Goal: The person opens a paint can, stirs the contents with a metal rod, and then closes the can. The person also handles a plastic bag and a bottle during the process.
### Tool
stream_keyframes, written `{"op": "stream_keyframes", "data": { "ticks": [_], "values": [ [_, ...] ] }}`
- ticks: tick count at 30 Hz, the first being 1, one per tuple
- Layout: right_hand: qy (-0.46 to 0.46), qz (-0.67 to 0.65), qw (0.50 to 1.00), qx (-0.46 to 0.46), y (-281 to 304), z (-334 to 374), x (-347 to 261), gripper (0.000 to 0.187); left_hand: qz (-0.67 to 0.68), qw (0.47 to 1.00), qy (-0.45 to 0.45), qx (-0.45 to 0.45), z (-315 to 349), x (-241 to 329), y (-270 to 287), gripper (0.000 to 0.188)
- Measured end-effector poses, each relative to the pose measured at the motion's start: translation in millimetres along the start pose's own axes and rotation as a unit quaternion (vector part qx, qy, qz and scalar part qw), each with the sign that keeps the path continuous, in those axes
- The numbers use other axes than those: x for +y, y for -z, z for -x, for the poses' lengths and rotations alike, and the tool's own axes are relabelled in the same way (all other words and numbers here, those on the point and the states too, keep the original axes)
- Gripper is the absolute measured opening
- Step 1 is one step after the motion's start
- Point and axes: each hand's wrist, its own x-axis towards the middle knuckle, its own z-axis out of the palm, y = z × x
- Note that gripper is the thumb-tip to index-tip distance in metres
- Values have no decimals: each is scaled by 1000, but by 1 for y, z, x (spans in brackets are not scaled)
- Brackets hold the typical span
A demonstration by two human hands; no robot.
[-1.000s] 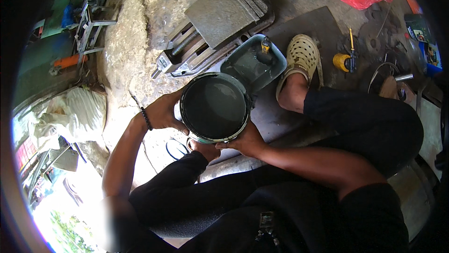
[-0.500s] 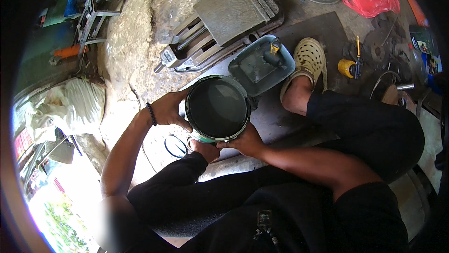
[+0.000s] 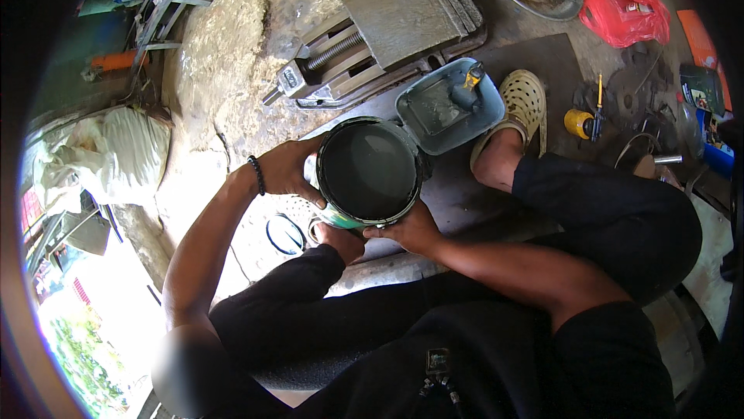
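Between my two hands is a round paint can point(image 3: 367, 171) of dark grey paint, its dark-coated mouth facing up. My left hand point(image 3: 291, 173), with a beaded bracelet on the wrist, grips the can's left side. My right hand point(image 3: 411, 230) wraps round its lower right side, near the rim. Some green shows on the can's outer wall below the rim. Just beyond it, to the right, lies a grey-blue plastic tub point(image 3: 418, 121) with grey residue inside and a yellow-and-black object point(image 3: 473, 75) at its far corner, its kind unclear.
A large metal machine vise point(image 3: 403, 20) lies beyond the tub. A round lid-like ring point(image 3: 285, 235) is by my left foot. My right clog point(image 3: 524, 105) stands beside the tub. Farther right are a yellow tool point(image 3: 577, 122), a red plastic bag point(image 3: 624, 10) and a metal basin point(image 3: 572, 8).
The view has shifted slightly, so the vise, tub and clog appear farther right. The can sits a little higher and to the right in the picture, still in both hands.
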Motion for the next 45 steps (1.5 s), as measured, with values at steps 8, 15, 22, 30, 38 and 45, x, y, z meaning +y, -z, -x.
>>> {"op": "stream_keyframes", "data": {
  "ticks": [8,15,22,30,38,45],
  "values": [
    [57,72,995,29,-6,0,0,81,-15,999,-22,24,13,-6,-3,119],
    [129,140,981,-35,-18,-9,-27,75,10,989,-34,142,66,-32,-28,124],
    [181,304,935,-14,-60,-58,-46,94,13,962,-18,273,118,-96,-60,136],
    [220,343,909,-84,-114,-128,-34,101,66,916,-40,394,144,-179,-87,136],
    [217,381,888,-139,-122,-157,-33,121,188,895,-22,403,119,-222,-127,130],
    [202,394,886,-136,-119,-152,-26,108,148,921,72,354,125,-210,-133,126]
  ]
}}
